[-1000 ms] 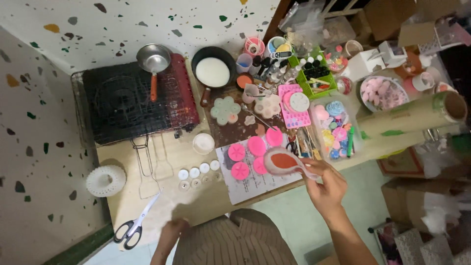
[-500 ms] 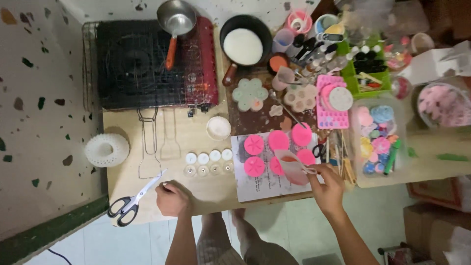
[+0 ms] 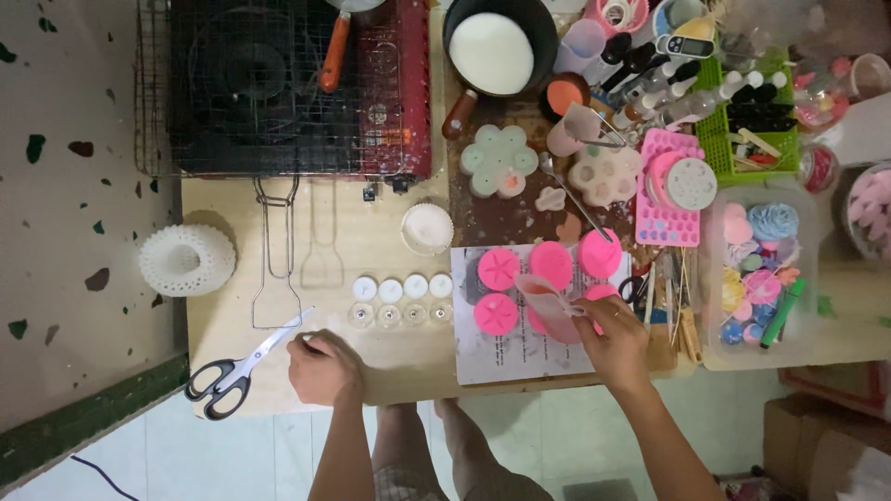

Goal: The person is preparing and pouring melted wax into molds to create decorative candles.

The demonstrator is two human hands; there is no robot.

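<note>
Head view, looking down on a pale wooden worktable [image 3: 371,260]. Right hand [image 3: 613,341] pinching a small translucent plastic cup with red-tinted contents [image 3: 549,299], tilted over round pink silicone moulds [image 3: 551,263] on a printed white paper sheet [image 3: 506,353]. Left hand [image 3: 323,367] closed in a loose fist on the table edge, holding nothing visible, just beside black-handled steel scissors [image 3: 234,369]. Near the fist: two rows of small white and clear round cups [image 3: 401,301]. Farther back: black wire grill rack [image 3: 269,88]; black pan of white liquid [image 3: 492,51].

bare tabletop [image 3: 371,357] by scissors [image 3: 234,367], tealights [image 3: 402,300], pink moulds [image 3: 548,278] crowding right
</note>
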